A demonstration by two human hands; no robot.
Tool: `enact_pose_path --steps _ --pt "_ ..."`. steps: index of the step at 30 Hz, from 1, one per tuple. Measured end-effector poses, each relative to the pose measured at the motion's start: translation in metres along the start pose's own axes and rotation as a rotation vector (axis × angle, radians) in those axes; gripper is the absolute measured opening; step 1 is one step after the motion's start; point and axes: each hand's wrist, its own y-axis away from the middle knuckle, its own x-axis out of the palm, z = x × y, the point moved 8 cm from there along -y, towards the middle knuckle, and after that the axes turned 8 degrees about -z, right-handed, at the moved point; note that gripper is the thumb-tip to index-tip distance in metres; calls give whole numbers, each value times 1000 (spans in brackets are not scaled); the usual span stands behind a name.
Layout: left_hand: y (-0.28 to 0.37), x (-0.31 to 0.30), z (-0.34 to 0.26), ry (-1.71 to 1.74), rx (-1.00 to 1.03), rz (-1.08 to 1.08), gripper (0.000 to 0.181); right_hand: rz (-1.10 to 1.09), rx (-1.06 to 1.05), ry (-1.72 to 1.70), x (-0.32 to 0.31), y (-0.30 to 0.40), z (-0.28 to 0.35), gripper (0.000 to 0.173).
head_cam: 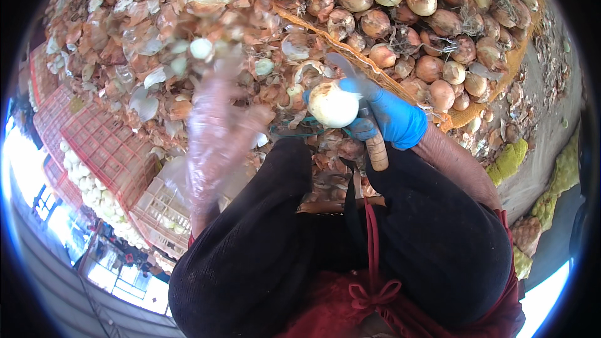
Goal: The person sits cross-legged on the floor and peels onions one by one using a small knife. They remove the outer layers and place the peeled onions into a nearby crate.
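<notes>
My right hand, in a blue glove, holds a mostly peeled white onion above my knees. The same hand grips a knife by its wooden handle. Its blade sticks out past the onion, away from me. My left hand, in a clear plastic glove, is blurred by motion over the onion skins. Its thumb stands apart from the fingers, and I see nothing held in it. A pale onion piece lies just beyond its fingertips.
Unpeeled onions lie on an orange mesh sack at the upper right. Red plastic crates and a pale crate stand at the left, with peeled onions among them. Yellow mesh lies on the floor at right.
</notes>
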Motion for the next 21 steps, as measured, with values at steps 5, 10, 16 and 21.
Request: enact_pose_path --steps 5,10,16,21 --pt "9 62 -28 15 202 334 60 -204 -178 250 6 0 16 34" --pt "19 52 -38 -46 608 148 54 -177 -223 479 11 3 20 30" --pt "16 49 -25 140 296 231 45 -155 -173 379 8 4 17 30" --pt "14 47 -28 126 366 128 32 -150 -226 412 17 6 24 35"
